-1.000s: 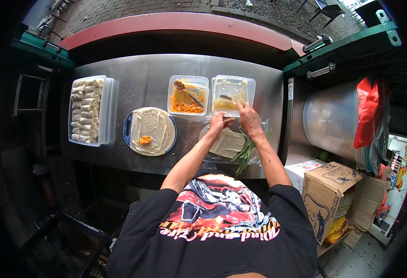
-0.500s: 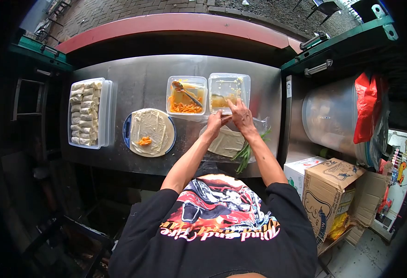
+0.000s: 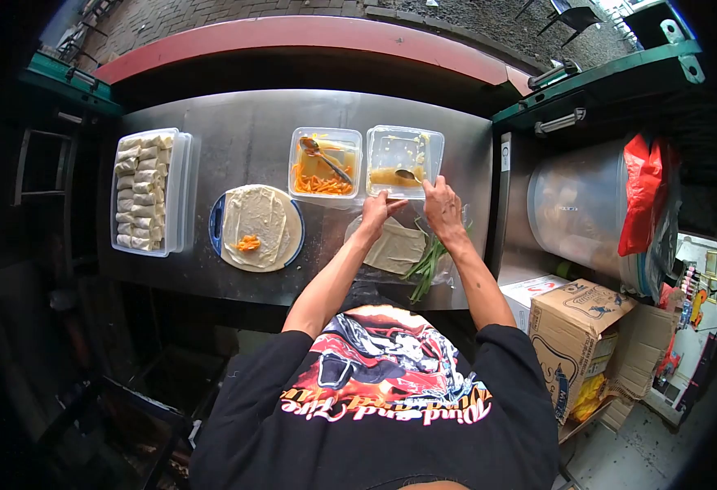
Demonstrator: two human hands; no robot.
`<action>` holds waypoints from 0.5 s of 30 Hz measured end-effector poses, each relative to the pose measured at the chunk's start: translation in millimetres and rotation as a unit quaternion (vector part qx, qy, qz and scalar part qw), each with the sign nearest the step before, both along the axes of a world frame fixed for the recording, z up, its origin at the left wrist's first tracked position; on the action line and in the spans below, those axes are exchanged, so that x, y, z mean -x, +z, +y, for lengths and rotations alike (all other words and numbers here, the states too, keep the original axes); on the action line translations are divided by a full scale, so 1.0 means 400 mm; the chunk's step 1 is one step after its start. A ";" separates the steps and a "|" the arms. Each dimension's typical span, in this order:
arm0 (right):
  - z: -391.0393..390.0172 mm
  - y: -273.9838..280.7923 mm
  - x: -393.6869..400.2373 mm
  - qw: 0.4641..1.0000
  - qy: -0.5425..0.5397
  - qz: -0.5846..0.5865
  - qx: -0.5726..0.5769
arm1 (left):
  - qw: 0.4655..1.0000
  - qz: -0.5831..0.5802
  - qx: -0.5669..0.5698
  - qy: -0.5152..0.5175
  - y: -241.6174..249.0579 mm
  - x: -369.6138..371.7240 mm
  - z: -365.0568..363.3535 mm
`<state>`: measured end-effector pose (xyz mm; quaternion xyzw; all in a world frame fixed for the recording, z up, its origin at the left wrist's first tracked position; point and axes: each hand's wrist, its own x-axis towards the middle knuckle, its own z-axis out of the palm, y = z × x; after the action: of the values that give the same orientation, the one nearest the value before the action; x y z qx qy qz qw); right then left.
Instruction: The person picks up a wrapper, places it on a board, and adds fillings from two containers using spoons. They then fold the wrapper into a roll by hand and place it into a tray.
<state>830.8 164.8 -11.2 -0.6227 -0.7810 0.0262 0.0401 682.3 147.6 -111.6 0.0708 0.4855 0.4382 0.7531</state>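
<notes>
My right hand (image 3: 445, 211) is closed on the handle of a metal spoon (image 3: 406, 175), whose bowl dips into the right plastic container (image 3: 431, 145) among pale, wet bits. At that container's near edge, my left hand (image 3: 381, 212) grips the rim. Just left stands another plastic container (image 3: 296, 155), with shredded orange filling (image 3: 323, 183) and a second spoon (image 3: 326, 158) resting in it. A small heap of orange filling (image 3: 247, 243) lies on the thin wrappers (image 3: 259, 211) stacked on a round blue-edged board (image 3: 216, 224).
A tub (image 3: 180, 196) of white rolls (image 3: 143, 192) stands at the far left. Near my forearms lie a folded wrapper sheet (image 3: 397, 248) and green stalks (image 3: 430, 265). To the right are a large clear drum (image 3: 575, 204), a red bag (image 3: 641, 196) and cardboard boxes (image 3: 563, 351).
My right hand has drawn back from over the right container toward its near right corner, and the spoon's bowl now shows. My left hand stays by the near rim.
</notes>
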 end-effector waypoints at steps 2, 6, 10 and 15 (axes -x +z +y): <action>0.004 0.010 0.002 1.000 0.009 0.005 0.002 | 1.000 -0.016 0.002 0.016 -0.006 -0.001 -0.002; 0.035 0.028 0.011 0.999 -0.040 -0.017 -0.016 | 1.000 0.005 -0.024 -0.008 -0.011 0.001 -0.007; 0.035 0.026 0.030 0.995 -0.074 -0.054 0.030 | 1.000 -0.003 -0.024 0.007 -0.009 0.000 -0.001; 0.010 0.012 0.030 0.993 -0.105 0.010 0.055 | 1.000 -0.016 -0.024 0.011 -0.027 -0.001 0.000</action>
<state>818.9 168.6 -6.5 -0.7019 -0.7086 0.0707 0.0161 682.5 147.5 -122.6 0.0764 0.4638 0.4586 0.7542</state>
